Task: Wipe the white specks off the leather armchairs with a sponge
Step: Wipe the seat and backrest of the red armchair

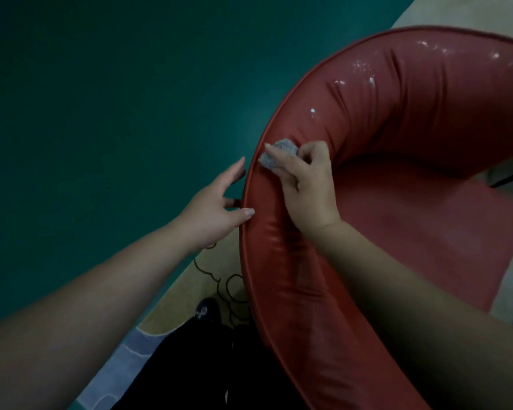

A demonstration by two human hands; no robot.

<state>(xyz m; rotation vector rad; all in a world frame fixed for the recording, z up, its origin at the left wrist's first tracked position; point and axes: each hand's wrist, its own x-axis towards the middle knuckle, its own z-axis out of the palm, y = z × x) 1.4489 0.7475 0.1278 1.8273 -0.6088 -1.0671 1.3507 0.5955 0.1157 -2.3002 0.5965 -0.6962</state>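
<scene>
step: wiping chair (382,119) back | right hand (311,187) pinches sponge (279,156) | left hand (219,202) spread, steadies rim | next: specks (365,69) far right

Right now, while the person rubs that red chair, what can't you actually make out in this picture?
- Crumpled grey sponge: mostly covered by the right hand, head view.
- Red leather armchair: far side cut off by the right edge.
- Left hand: fingertips hidden behind the chair's rim.
- White specks: too small and glary to count.
- Dark shoe: too dim for detail.
</scene>
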